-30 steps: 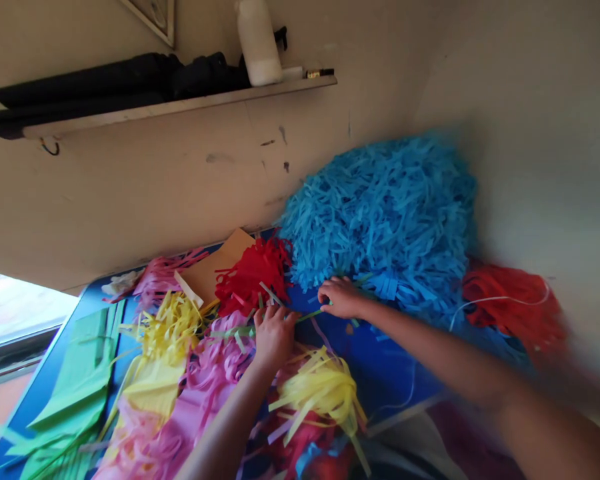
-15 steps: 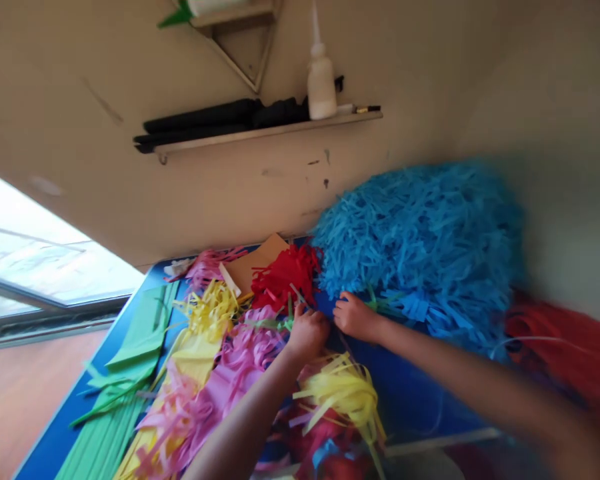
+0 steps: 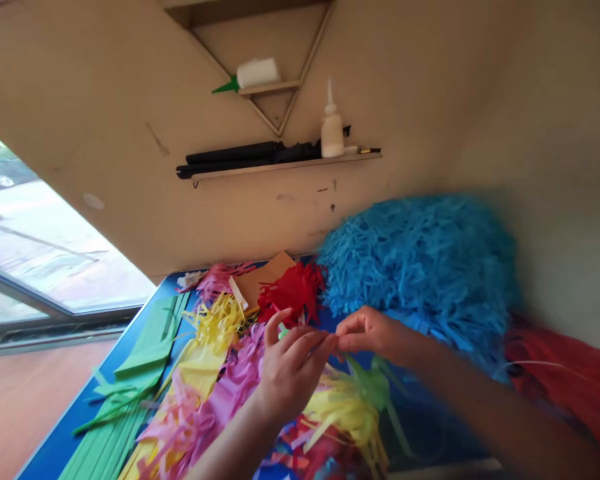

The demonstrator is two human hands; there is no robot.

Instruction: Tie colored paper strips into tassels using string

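My left hand (image 3: 295,367) is in the middle over the table. Its index finger is raised and curled, and its other fingertips press together against my right fingertips. Whatever those left fingers pinch is hidden. My right hand (image 3: 373,333) is closed in a pinch. A green fringed paper tassel (image 3: 373,383), blurred by motion, hangs just below it, seemingly from its fingers. Beneath both hands lies a yellow paper tassel (image 3: 343,403). A purple-pink strip of fringed paper (image 3: 240,373) lies left of my left hand, and a red paper tassel (image 3: 293,290) is behind it.
A large blue fringed paper heap (image 3: 420,260) stands at the back right, beside red fabric-like material (image 3: 563,373). Green paper strips (image 3: 115,413) and yellow paper (image 3: 197,370) lie on the blue table's left. A wall shelf (image 3: 280,165) holds a white bottle (image 3: 333,133).
My hands, apart before, have come together at the fingertips. The green tassel has swung forward below my right hand. The view has tilted up, showing more of the wall.
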